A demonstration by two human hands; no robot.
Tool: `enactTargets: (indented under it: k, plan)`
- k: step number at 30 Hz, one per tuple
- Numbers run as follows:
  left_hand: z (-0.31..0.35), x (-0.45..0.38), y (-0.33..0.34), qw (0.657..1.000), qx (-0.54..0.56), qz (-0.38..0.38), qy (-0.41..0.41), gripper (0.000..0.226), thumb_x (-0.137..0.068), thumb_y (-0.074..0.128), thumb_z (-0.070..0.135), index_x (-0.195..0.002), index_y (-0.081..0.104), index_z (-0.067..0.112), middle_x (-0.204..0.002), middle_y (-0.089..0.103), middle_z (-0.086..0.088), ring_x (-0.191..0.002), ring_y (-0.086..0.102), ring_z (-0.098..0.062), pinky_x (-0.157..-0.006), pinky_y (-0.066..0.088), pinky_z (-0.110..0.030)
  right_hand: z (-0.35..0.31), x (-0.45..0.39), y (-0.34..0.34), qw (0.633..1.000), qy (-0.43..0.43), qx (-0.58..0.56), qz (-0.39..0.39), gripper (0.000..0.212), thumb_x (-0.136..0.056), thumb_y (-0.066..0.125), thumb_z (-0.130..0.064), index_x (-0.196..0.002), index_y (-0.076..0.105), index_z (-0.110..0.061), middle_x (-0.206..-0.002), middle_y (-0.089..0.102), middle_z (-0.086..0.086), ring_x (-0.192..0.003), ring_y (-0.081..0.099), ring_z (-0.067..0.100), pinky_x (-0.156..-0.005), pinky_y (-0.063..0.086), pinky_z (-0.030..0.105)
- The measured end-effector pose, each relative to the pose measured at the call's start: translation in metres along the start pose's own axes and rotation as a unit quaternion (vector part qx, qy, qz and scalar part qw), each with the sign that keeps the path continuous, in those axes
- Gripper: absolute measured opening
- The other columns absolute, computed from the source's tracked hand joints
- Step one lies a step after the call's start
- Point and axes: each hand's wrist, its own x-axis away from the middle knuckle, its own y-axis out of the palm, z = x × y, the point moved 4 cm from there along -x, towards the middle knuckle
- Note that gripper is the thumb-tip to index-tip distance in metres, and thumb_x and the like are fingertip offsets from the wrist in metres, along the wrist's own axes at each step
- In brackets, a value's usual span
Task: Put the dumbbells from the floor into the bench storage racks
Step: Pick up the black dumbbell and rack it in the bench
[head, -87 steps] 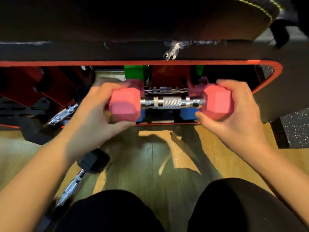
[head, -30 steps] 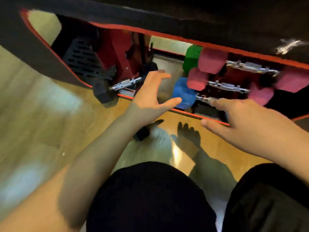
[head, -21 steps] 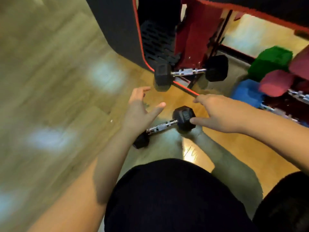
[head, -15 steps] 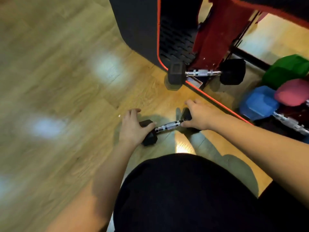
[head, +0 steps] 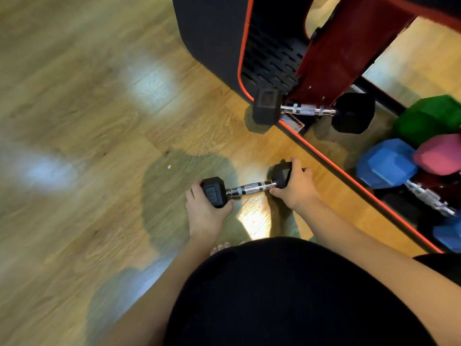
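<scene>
Centre of frame: small black dumbbell point(head: 247, 187) on the wooden floor point(head: 74, 121), left hand point(head: 205, 211) cupping one head, right hand point(head: 295, 187) the other; lift apparently not begun. Right edge: blue, pink and green dumbbells point(head: 389, 163) already racked; second black dumbbell point(head: 311, 111) lies at the bench base point(head: 212, 33), seemingly unstowed.

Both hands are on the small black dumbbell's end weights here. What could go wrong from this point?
1. The left hand and right hand cup the hex ends of the small black dumbbell, not its chrome handle; it might slip during lifting.
2. Bare toes sit just below; a drop could hit them.
3. The larger black dumbbell lies across the bench's red-edged opening, possibly obstructing the way in.
</scene>
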Motion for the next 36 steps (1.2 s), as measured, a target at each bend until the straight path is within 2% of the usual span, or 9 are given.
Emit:
enactTargets:
  k: [4, 9, 15, 23, 28, 32, 36]
  plan:
    - [-0.002, -0.004, 0.001, 1.0, -0.004, -0.002, 0.014, 0.086, -0.059, 0.079, 0.051, -0.128, 0.031, 0.034, -0.116, 0.037, 0.01, -0.109, 0.046, -0.013, -0.095, 0.047, -0.036, 0.006, 0.002, 0.0, 0.999, -0.01, -0.027, 0.031, 0.102, -0.069, 0.085, -0.031, -0.146, 0.018, -0.029, -0.137, 0.04, 0.01, -0.126, 0.047, 0.033, -0.104, 0.045, 0.047]
    - [-0.003, -0.005, 0.002, 1.0, -0.018, 0.0, 0.017, 0.087, -0.059, 0.079, 0.052, -0.128, 0.03, 0.035, -0.115, 0.035, 0.012, -0.109, 0.047, -0.012, -0.094, 0.049, -0.037, 0.01, 0.003, 0.001, 0.998, -0.023, -0.041, 0.035, 0.1, -0.069, 0.085, -0.031, -0.144, 0.02, -0.031, -0.138, 0.04, 0.008, -0.127, 0.045, 0.033, -0.105, 0.045, 0.049]
    - [-0.002, -0.006, 0.001, 0.999, -0.034, -0.005, 0.023, 0.082, -0.059, 0.079, 0.052, -0.123, 0.031, 0.034, -0.116, 0.036, 0.005, -0.107, 0.049, -0.018, -0.091, 0.051, -0.043, 0.013, 0.005, 0.002, 0.997, -0.036, -0.052, 0.052, 0.096, -0.071, 0.084, -0.03, -0.143, 0.021, -0.033, -0.139, 0.04, 0.008, -0.127, 0.045, 0.032, -0.104, 0.045, 0.047]
    - [-0.001, -0.027, -0.012, 0.989, -0.074, -0.088, 0.094, 0.083, -0.055, 0.079, 0.054, -0.122, 0.035, 0.033, -0.115, 0.04, 0.006, -0.102, 0.05, -0.014, -0.086, 0.049, -0.031, 0.026, 0.037, 0.022, 0.992, 0.016, -0.084, 0.094, 0.085, -0.073, 0.081, -0.034, -0.136, 0.024, -0.031, -0.128, 0.042, 0.009, -0.117, 0.046, 0.032, -0.086, 0.047, 0.04]
    - [-0.005, -0.021, -0.011, 0.99, -0.06, -0.071, 0.103, 0.081, -0.055, 0.078, 0.054, -0.122, 0.037, 0.033, -0.113, 0.039, 0.007, -0.104, 0.048, -0.014, -0.092, 0.05, -0.037, 0.031, 0.047, 0.028, 0.989, 0.008, -0.083, 0.121, 0.089, -0.074, 0.079, -0.038, -0.14, 0.02, -0.032, -0.13, 0.04, 0.008, -0.117, 0.047, 0.032, -0.083, 0.049, 0.041]
    - [-0.007, -0.022, -0.011, 0.991, -0.052, -0.068, 0.1, 0.082, -0.054, 0.079, 0.055, -0.121, 0.037, 0.032, -0.112, 0.039, 0.008, -0.104, 0.048, -0.014, -0.092, 0.05, -0.04, 0.034, 0.044, 0.031, 0.987, 0.012, -0.1, 0.125, 0.096, -0.071, 0.082, -0.036, -0.143, 0.018, -0.034, -0.134, 0.04, 0.005, -0.121, 0.047, 0.031, -0.089, 0.05, 0.045]
    - [-0.004, -0.019, -0.012, 0.992, -0.043, -0.069, 0.093, 0.082, -0.055, 0.081, 0.051, -0.121, 0.038, 0.03, -0.112, 0.04, 0.005, -0.104, 0.049, -0.016, -0.093, 0.049, -0.041, 0.042, 0.044, 0.036, 0.969, 0.017, -0.206, 0.138, 0.092, -0.066, 0.087, -0.03, -0.136, 0.028, -0.032, -0.127, 0.045, -0.006, -0.118, 0.048, 0.019, -0.095, 0.047, 0.038]
